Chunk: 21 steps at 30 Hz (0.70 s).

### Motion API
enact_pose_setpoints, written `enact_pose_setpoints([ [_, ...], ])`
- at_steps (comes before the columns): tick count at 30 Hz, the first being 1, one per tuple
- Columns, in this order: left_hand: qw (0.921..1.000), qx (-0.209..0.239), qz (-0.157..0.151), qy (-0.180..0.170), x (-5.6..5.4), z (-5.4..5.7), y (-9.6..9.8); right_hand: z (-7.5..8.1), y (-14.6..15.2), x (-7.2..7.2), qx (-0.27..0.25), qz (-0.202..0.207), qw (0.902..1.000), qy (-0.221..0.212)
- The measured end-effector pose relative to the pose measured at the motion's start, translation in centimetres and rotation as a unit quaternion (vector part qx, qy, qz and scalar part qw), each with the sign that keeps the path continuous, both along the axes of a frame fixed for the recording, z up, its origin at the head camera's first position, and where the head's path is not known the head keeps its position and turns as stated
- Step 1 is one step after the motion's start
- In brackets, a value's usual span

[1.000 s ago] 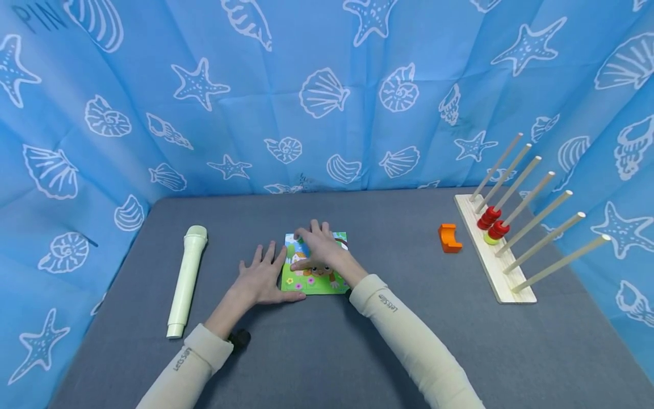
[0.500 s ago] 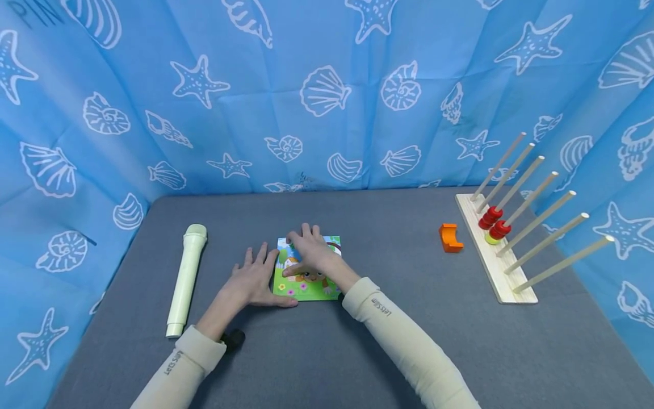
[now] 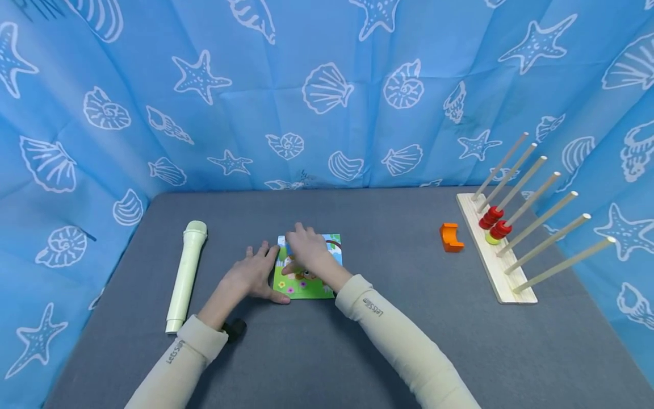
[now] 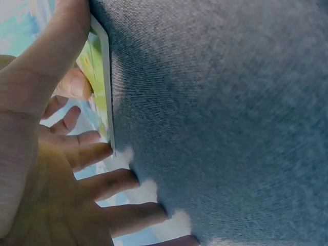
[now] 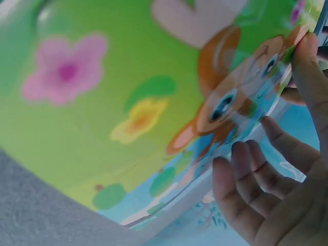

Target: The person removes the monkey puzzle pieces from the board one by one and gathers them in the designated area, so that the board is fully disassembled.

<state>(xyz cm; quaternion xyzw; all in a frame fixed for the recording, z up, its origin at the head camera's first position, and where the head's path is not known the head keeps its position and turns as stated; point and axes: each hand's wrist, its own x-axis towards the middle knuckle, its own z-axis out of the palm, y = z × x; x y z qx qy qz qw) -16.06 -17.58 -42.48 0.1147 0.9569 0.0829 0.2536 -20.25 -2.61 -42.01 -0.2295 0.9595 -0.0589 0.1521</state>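
Observation:
A square picture board [image 3: 311,289] with a cartoon animal and flowers on green lies flat on the grey table. My left hand [image 3: 252,275] rests along its left side, fingers spread and fairly straight, thumb by the near left corner. In the left wrist view those fingertips [image 4: 154,210] touch the cloth beside the board's edge. Over the board's upper middle is my right hand [image 3: 309,250], covering part of the picture. The right wrist view has its thumb and slightly bent fingers [image 5: 246,179] at the picture's surface, with no separate object seen between them.
A pale green microphone-shaped stick [image 3: 186,275] lies at the left. An orange curved block [image 3: 451,237] sits at the right, near a wooden base [image 3: 490,255] with several upright pegs and red and yellow-green beads [image 3: 499,230]. A blue shell-print curtain [image 3: 327,130] encloses the back and sides.
The board has shifted slightly left and a little nearer, both hands moving along with it. In the last half second the right hand has turned slightly and its thumb has drawn in.

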Motion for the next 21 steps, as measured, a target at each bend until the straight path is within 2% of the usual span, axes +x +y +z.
enact_pose_setpoints([
  [5,1.0000,-0.006,0.001,-0.002,0.0,0.0,0.0,-0.2,0.1,-0.5,-0.036,-0.016,0.9987,-0.032],
  [11,0.9999,-0.007,0.005,-0.007,0.0,0.1,-0.1,-0.4,0.2,-1.1,-0.081,-0.056,0.9918,-0.082],
  [21,0.9998,-0.011,0.007,0.013,-0.2,0.1,-0.2,-0.2,0.1,-1.2,-0.107,-0.083,0.9847,-0.109],
])
